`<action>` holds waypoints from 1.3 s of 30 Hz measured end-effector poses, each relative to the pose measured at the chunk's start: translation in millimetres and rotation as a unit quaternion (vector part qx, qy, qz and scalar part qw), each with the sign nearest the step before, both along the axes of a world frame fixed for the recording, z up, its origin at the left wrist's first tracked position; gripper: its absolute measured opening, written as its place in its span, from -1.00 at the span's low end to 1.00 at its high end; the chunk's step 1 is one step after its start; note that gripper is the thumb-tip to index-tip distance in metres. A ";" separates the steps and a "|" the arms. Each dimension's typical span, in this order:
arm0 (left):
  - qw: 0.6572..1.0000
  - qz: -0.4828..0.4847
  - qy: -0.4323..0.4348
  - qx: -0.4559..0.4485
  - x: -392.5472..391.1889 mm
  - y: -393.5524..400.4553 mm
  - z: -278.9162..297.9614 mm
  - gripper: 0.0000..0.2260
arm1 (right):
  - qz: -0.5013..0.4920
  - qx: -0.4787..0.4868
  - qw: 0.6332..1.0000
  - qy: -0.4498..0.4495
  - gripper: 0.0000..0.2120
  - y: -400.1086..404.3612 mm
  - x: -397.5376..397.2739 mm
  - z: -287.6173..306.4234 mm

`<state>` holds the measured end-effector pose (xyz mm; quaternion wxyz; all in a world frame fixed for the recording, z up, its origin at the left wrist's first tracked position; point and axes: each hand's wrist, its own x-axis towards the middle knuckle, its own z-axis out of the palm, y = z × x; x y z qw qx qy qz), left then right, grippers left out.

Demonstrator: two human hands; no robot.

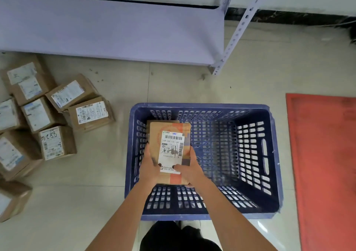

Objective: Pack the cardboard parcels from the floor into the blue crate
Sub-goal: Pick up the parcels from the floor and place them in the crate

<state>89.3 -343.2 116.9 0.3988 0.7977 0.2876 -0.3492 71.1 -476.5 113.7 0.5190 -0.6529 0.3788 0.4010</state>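
A blue slotted crate [269,154] stands on the floor in front of me. Over its left half I hold a cardboard parcel [171,133] with a white shipping label and orange tape. My left hand [149,166] grips its left side and my right hand [189,170] grips its right side, both thumbs lying on the label. A second parcel edge shows just beneath and behind it, at the crate's left wall. Several labelled cardboard parcels [88,113] lie in a loose heap on the floor at the left.
A pale metal shelf [115,31] with a perforated upright [237,31] spans the back. A red mat [325,164] lies right of the crate. Bare tiled floor [96,183] separates the heap from the crate. My dark-clothed legs show at the bottom edge.
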 end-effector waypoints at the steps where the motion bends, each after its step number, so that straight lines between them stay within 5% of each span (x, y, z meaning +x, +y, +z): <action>1: 1.000 0.009 0.001 -0.001 1.8 2.0 -7.8 -0.26 | 0.001 0.001 1.000 0.001 -0.08 2.2 4.0 -9.1; 20: 0.999 0.015 -0.050 -0.013 43.4 15.5 -40.8 -0.34 | -0.056 -0.045 0.997 -0.027 -0.01 44.9 39.2 -54.2; 27: 0.995 0.036 -0.068 0.062 27.8 1.8 -27.8 -0.34 | -0.019 -0.057 0.998 -0.031 0.00 41.7 42.9 -49.0; 39: 0.982 -0.107 -0.104 0.113 -0.7 1.7 -22.1 -0.31 | 0.051 -0.094 0.994 -0.028 0.01 46.8 46.0 -43.9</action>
